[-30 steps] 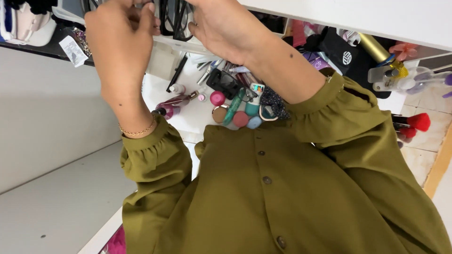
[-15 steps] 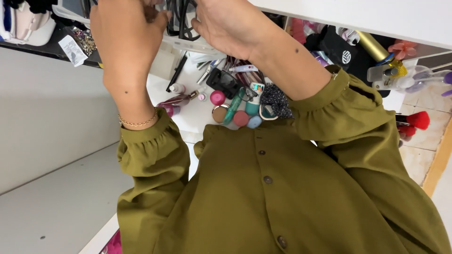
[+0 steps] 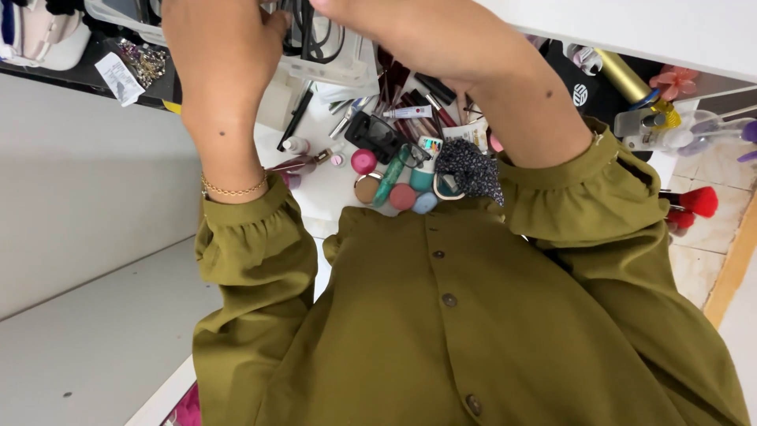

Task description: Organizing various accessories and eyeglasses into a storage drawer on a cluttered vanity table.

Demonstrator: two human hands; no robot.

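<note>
Crowding the white table, cosmetics under both hands

We looked down on two raised hands at the top of the frame: the left hand and the right hand met over a bundle of black cords above a clear plastic box; whether either gripped them was cut off from us. Olive sleeves filled the lower frame. At centre, a white tabletop carried scattered cosmetics, with a red brush at right.
</note>
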